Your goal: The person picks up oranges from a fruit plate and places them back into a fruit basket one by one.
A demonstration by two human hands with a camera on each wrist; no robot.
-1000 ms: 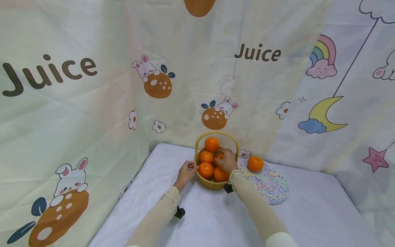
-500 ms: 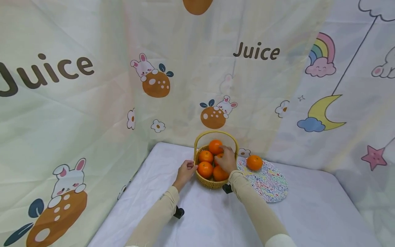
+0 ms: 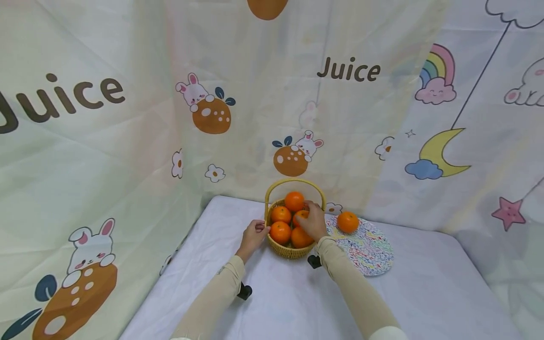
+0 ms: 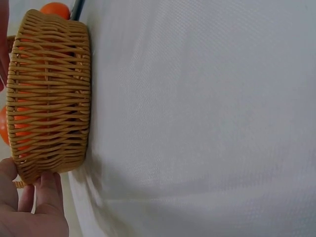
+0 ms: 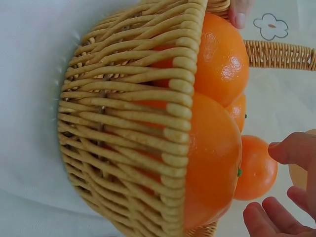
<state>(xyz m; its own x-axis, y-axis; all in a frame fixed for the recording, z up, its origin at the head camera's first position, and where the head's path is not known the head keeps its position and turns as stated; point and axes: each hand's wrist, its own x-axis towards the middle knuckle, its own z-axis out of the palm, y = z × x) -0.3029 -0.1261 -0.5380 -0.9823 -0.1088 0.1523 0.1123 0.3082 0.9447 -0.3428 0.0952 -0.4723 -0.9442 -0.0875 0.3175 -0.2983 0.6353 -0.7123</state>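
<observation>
In the head view, a yellow wicker basket [image 3: 287, 252] with a tall hoop handle holds several oranges. My left hand [image 3: 252, 237] is at its left side; in the left wrist view its thumb and fingers pinch the basket's rim. My right hand [image 3: 315, 222] reaches over the right side of the basket, partly covering an orange [image 3: 300, 218] there. The right wrist view has that hand [image 5: 300, 150] with thumb and fingers spread apart, beside an orange [image 5: 256, 170] with a green stem spot. At the back of the basket, one orange [image 3: 294, 201] sits higher than the others.
One more orange [image 3: 347, 222] lies on a round, colourfully speckled mat [image 3: 374, 257] to the right of the basket. A white cloth [image 3: 289, 302] covers the table. Printed curtains [image 3: 255, 85] stand close behind and at both sides.
The back orange has shifted slightly toward the right and down into the basket, beside my right fingers. My left hand has stayed at the rim. The head view has turned slightly.
</observation>
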